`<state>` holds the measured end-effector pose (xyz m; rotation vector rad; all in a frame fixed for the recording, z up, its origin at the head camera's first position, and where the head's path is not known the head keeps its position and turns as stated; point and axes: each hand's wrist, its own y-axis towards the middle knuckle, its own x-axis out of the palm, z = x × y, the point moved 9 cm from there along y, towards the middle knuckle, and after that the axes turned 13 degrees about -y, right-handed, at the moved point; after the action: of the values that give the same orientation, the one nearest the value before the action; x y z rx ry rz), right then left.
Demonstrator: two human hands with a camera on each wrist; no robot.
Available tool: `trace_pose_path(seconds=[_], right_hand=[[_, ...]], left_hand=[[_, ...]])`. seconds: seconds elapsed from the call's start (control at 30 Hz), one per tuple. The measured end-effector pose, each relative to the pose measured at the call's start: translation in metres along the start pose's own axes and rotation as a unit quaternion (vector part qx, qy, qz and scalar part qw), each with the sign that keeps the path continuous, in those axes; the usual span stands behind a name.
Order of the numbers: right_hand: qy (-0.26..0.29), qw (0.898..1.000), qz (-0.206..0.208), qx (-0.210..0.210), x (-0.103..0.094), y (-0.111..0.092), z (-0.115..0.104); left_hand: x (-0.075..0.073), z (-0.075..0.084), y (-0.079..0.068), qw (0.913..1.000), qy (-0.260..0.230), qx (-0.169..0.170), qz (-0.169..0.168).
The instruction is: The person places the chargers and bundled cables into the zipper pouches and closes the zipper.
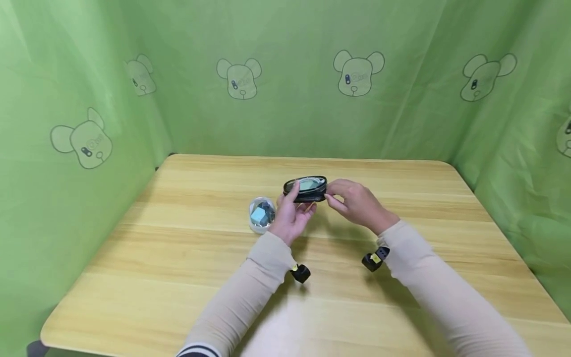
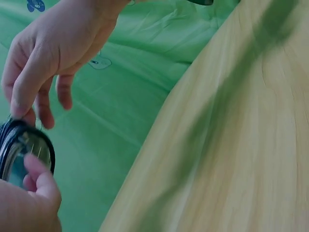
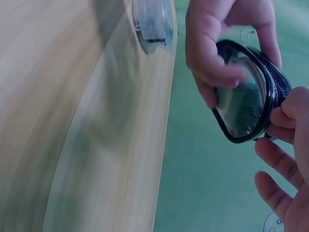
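An oval zip pouch (image 1: 311, 185) with a clear window and black edging is held up above the table. My left hand (image 1: 292, 218) grips it from the near left, thumb over the window and fingers beneath. At its right end, the thumb and index finger of my right hand (image 1: 357, 204) pinch the black zipped side; the right wrist view shows the other fingers of this right hand (image 3: 289, 150) spread apart. Something pale shows through the pouch window (image 3: 241, 104). Just left of my left hand stands a clear container (image 1: 254, 225) with light-blue and dark blocks (image 1: 260, 215) inside.
The wooden table (image 1: 200, 277) has rounded corners and spreads out under both arms. Green curtains (image 1: 294, 124) printed with bear heads enclose it at the back and sides. A black wrist camera (image 1: 301, 273) hangs below the left sleeve, another camera (image 1: 371, 262) below the right.
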<state>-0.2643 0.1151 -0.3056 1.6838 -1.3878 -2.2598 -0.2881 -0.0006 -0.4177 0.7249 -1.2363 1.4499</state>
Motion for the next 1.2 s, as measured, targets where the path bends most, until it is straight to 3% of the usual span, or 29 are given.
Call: trace_pose_path(seconds=[0.1,0.33,0.57,0.93,1.2], right_hand=[[-0.003,1.0,0.001,-0.012,0.001,0.002,-0.008],[-0.011,0.999,-0.009,-0.04,0.009,0.004,-0.025],[-0.036,0.999,0.013,-0.013,0.0,0.011,-0.02],[-0.033,0.999,-0.012,0.011,0.002,0.008,-0.016],[-0.016,1.0,-0.005,0.004,0.002,0.007,-0.016]], left_hand=[[0.006,-0.002,-0.001,0.9998,-0.015,0.003,-0.014],[0.012,-0.013,-0.006,0.9963,-0.072,-0.042,-0.02],[0.03,-0.006,-0.006,0.9959,-0.057,-0.031,-0.064],[0.023,-0.005,-0.005,0.9977,-0.04,-0.023,-0.05],[0.023,-0.004,-0.006,0.9981,-0.024,-0.02,-0.053]])
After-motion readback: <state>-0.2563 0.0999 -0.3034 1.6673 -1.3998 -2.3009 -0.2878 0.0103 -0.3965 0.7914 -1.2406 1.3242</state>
